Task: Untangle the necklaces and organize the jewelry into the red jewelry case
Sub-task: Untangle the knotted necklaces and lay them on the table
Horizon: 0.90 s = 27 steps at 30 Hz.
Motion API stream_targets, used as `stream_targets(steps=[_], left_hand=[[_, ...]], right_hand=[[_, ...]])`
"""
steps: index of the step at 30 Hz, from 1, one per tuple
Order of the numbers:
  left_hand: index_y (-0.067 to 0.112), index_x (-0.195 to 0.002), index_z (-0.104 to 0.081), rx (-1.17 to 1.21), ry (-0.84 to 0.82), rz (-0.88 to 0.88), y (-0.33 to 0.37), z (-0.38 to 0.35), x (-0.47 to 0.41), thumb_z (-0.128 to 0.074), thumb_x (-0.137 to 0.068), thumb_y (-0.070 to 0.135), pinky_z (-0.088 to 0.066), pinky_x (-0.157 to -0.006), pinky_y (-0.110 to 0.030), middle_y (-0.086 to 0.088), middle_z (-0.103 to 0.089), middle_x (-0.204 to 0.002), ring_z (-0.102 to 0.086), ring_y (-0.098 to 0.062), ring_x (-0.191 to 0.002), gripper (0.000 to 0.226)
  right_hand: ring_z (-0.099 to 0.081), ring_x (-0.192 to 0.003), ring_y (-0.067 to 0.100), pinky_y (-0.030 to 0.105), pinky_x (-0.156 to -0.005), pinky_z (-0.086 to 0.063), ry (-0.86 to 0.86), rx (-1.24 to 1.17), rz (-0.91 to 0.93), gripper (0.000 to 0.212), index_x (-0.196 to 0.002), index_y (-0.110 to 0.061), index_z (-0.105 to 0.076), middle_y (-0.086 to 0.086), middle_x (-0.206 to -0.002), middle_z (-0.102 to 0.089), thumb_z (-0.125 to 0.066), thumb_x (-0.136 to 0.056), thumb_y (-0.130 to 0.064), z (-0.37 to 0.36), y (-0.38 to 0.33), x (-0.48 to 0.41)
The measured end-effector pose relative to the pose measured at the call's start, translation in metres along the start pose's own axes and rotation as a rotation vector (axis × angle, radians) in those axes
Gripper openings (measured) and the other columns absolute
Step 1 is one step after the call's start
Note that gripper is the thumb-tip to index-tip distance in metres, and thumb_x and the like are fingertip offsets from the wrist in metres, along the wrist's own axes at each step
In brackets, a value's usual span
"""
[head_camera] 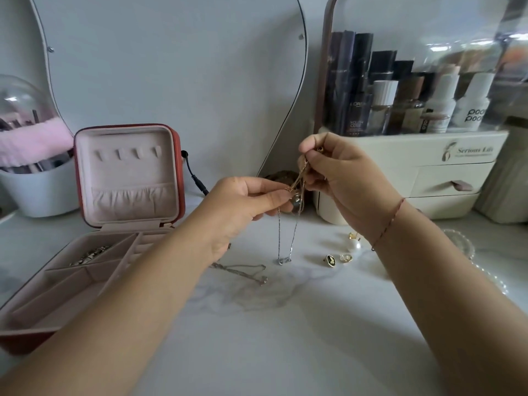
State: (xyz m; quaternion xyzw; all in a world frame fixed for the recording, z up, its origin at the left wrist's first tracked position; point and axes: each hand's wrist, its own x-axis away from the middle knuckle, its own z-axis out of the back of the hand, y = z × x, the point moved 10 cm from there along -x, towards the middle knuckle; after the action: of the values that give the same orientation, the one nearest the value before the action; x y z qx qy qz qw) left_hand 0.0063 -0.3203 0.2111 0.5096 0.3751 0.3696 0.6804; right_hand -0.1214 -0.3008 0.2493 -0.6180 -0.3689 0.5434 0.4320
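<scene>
Pinching the tangled necklaces [298,178] between thumb and fingertips, the left hand [245,201] grips the lower part and the right hand [343,178] grips the upper part a little farther back, both raised over the marble table [285,324]. From the tangle a silver chain [279,235] hangs down to the tabletop, with a loose chain [240,271] lying just to its left and several earrings [345,257] to its right. The red jewelry case [128,172] stands open at the left, a metallic bracelet [90,254] in its far compartment.
</scene>
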Motion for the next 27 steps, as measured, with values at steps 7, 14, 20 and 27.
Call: stream_targets(steps=[7, 14, 20, 27], left_hand=[[0.019, -0.083, -0.063, -0.117, -0.029, 0.052, -0.008, -0.004, 0.001, -0.069, -0.085, 0.013, -0.042, -0.057, -0.012, 0.002, -0.074, -0.07, -0.06, -0.003, -0.06, 0.008], [0.015, -0.083, -0.068, 0.041, 0.027, -0.016, 0.0, 0.002, 0.0, -0.063, -0.089, 0.018, -0.044, -0.072, -0.019, 0.001, -0.074, -0.078, -0.062, -0.005, -0.07, 0.009], [0.017, -0.086, -0.068, 0.084, 0.131, -0.06, 0.003, 0.015, -0.002, -0.054, -0.096, 0.017, -0.046, -0.074, -0.017, 0.003, -0.073, -0.073, -0.064, -0.005, -0.069, 0.017], [0.01, -0.082, -0.06, 0.281, 0.126, -0.029, 0.0, 0.013, -0.003, -0.05, -0.098, 0.014, -0.044, -0.05, -0.019, 0.003, -0.044, -0.055, -0.04, -0.008, -0.048, 0.02]], right_hand=[[-0.062, -0.054, 0.016, 0.031, -0.06, -0.055, 0.022, 0.089, 0.062, 0.025, -0.086, -0.013, -0.049, 0.007, -0.065, -0.051, -0.034, -0.099, 0.002, -0.001, -0.006, 0.002], [-0.052, -0.051, 0.015, 0.03, -0.057, -0.053, 0.06, 0.173, 0.078, 0.024, -0.085, -0.013, -0.055, 0.006, -0.065, -0.055, -0.041, -0.097, 0.003, 0.003, -0.009, 0.004], [-0.045, -0.046, 0.011, 0.022, -0.044, -0.044, 0.104, 0.151, 0.079, 0.014, -0.089, -0.009, -0.057, 0.004, -0.063, -0.057, -0.05, -0.093, 0.002, 0.01, -0.014, 0.006], [-0.047, -0.043, 0.0, 0.014, -0.045, -0.04, 0.192, 0.17, 0.138, 0.013, -0.085, -0.01, -0.06, -0.003, -0.06, -0.06, -0.056, -0.09, 0.001, 0.024, -0.024, 0.009]])
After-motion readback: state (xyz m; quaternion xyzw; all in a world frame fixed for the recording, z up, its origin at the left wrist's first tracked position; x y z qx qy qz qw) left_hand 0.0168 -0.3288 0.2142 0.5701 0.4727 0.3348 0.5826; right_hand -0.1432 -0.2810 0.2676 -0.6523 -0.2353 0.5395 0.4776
